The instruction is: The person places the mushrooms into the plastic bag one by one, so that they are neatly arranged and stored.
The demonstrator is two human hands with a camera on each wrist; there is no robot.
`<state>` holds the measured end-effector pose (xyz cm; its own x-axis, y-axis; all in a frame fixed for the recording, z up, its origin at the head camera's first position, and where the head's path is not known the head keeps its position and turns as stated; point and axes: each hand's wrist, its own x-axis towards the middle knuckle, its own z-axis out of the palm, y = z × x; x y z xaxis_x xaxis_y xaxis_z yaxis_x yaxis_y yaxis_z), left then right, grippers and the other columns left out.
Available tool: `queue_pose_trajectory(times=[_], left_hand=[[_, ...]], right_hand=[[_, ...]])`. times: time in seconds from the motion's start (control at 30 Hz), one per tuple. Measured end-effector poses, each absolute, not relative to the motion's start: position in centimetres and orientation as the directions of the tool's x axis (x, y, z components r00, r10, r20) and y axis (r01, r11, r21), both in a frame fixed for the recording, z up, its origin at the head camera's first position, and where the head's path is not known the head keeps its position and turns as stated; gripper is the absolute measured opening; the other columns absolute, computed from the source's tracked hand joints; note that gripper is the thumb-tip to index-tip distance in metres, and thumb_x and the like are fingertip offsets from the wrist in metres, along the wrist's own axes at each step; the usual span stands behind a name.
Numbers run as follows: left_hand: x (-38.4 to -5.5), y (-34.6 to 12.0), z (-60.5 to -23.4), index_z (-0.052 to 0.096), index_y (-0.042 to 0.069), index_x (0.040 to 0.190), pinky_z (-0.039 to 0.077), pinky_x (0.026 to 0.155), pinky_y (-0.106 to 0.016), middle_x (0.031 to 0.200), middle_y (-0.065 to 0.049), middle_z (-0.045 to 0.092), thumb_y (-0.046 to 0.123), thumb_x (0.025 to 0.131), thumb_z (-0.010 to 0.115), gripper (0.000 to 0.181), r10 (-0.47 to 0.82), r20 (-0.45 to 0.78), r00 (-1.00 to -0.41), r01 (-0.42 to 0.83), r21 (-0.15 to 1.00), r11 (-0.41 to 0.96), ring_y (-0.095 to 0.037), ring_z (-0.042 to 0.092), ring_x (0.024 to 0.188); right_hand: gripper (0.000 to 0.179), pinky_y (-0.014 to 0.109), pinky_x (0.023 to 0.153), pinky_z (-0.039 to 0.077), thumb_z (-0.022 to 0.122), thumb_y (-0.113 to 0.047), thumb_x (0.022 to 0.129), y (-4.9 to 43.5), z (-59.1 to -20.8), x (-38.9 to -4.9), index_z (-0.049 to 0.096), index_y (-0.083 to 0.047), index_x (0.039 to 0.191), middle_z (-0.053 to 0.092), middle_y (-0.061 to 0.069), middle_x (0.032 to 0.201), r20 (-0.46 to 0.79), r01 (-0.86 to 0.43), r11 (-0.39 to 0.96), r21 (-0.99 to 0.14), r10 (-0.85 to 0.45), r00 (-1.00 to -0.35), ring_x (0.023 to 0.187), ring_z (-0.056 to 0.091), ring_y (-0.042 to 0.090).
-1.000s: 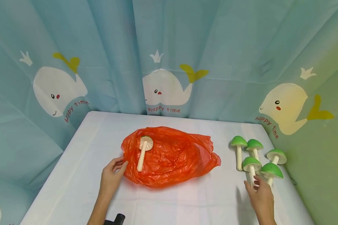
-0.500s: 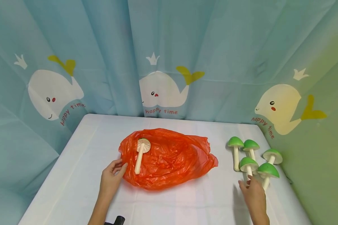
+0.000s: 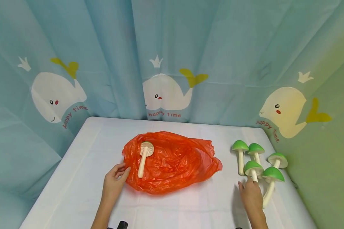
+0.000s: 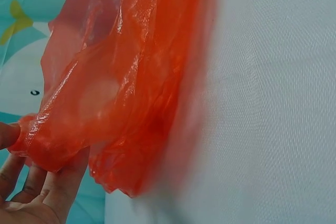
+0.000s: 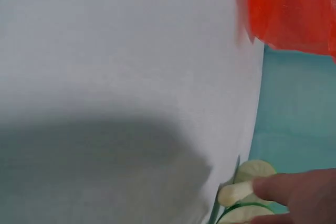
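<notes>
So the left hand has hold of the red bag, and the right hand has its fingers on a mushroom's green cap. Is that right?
Not quite: the fingers of the right hand are at the pale stem of that mushroom, not on its green cap, as the head view shows. The left hand does have hold of the red bag.

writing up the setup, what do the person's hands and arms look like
The left hand and right hand are bare: no glove or ring shows. The left forearm and right forearm show no sleeve. At the bottom edge, a black rounded piece shows by the left forearm, a dark sliver by the right; any attachment is hidden.
</notes>
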<state>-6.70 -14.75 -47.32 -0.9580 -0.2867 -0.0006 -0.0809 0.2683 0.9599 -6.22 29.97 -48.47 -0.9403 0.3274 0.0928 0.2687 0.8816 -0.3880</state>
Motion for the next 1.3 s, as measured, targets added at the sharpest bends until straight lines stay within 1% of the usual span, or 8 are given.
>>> queue_pose_trajectory(times=[0.1,0.2,0.5,0.67,0.8,0.93,1.07,1.3], left_hand=[[-6.7,-14.7,-47.4,0.060,-0.002,0.117,0.047,0.073,-0.009,0.110,-0.016,0.061,0.020,0.091,0.065,0.035,-0.283,-0.001,-0.959,-0.082,0.958,0.274,-0.014,0.060,0.090],[-6.7,-14.8,-47.4,0.060,-0.001,0.118,0.047,0.073,-0.009,0.111,-0.016,0.061,0.021,0.091,0.065,0.035,-0.287,-0.004,-0.958,-0.086,0.957,0.276,-0.014,0.060,0.091],[-6.8,-14.8,-47.6,0.059,-0.001,0.119,0.047,0.073,-0.009,0.112,-0.016,0.060,0.020,0.091,0.065,0.036,-0.280,-0.010,-0.960,-0.089,0.958,0.272,-0.018,0.060,0.094],[-6.7,-14.8,-47.5,0.060,-0.002,0.117,0.047,0.073,-0.010,0.110,-0.017,0.061,0.019,0.090,0.065,0.034,-0.286,-0.005,-0.958,-0.086,0.959,0.271,-0.017,0.060,0.092],[-6.6,-14.7,-47.6,0.060,-0.002,0.117,0.047,0.073,-0.010,0.109,-0.017,0.061,0.019,0.091,0.065,0.034,-0.290,-0.002,-0.957,-0.085,0.958,0.273,-0.019,0.060,0.092],[-6.5,-14.8,-47.9,0.060,-0.003,0.116,0.047,0.072,-0.009,0.108,-0.017,0.061,0.019,0.090,0.065,0.034,-0.293,-0.004,-0.956,-0.091,0.954,0.285,-0.018,0.061,0.091],[-6.3,-14.8,-48.0,0.061,-0.004,0.115,0.047,0.072,-0.009,0.106,-0.017,0.062,0.016,0.090,0.066,0.032,-0.303,0.005,-0.953,-0.087,0.954,0.288,-0.015,0.061,0.088],[-6.7,-14.8,-47.9,0.060,-0.004,0.116,0.047,0.073,-0.009,0.106,-0.016,0.061,0.018,0.091,0.065,0.034,-0.291,0.013,-0.957,-0.079,0.951,0.300,-0.021,0.060,0.092]], right_hand=[[0.047,0.060,0.058,0.045,0.063,-0.005,0.086,30.0,-48.5,-6.1,0.043,0.019,0.121,0.044,0.038,0.101,0.130,0.339,0.847,-0.410,0.423,-0.897,0.092,0.047,0.054],[0.047,0.064,0.057,0.043,0.061,-0.003,0.085,30.4,-48.5,-5.9,0.040,0.018,0.121,0.039,0.039,0.105,0.136,0.387,0.823,-0.416,0.477,-0.868,0.096,0.042,0.056],[0.021,0.059,0.053,0.040,0.060,0.008,0.076,32.0,-48.8,-5.0,0.048,0.019,0.089,0.045,0.038,0.079,0.163,0.362,0.825,-0.433,0.467,-0.869,0.073,0.048,0.057],[0.017,0.055,0.047,0.040,0.061,0.003,0.077,32.8,-48.3,-4.7,0.052,0.017,0.082,0.048,0.032,0.067,0.086,0.385,0.827,-0.409,0.455,-0.886,0.063,0.052,0.050],[0.024,0.051,0.044,0.042,0.065,-0.006,0.080,33.2,-48.2,-4.4,0.054,0.015,0.083,0.052,0.027,0.067,-0.041,0.452,0.807,-0.380,0.474,-0.880,0.063,0.055,0.046],[0.027,0.049,0.045,0.044,0.066,-0.010,0.082,33.5,-48.4,-4.0,0.055,0.015,0.085,0.054,0.026,0.068,-0.110,0.476,0.803,-0.359,0.470,-0.876,0.065,0.056,0.045],[0.028,0.050,0.047,0.045,0.066,-0.008,0.082,33.5,-48.7,-3.9,0.055,0.017,0.089,0.055,0.025,0.068,-0.088,0.459,0.810,-0.366,0.461,-0.883,0.065,0.056,0.044],[0.028,0.053,0.059,0.045,0.065,-0.001,0.080,32.9,-49.1,-3.9,0.057,0.022,0.093,0.059,0.027,0.071,0.101,0.360,0.825,-0.435,0.442,-0.891,0.064,0.057,0.041]])
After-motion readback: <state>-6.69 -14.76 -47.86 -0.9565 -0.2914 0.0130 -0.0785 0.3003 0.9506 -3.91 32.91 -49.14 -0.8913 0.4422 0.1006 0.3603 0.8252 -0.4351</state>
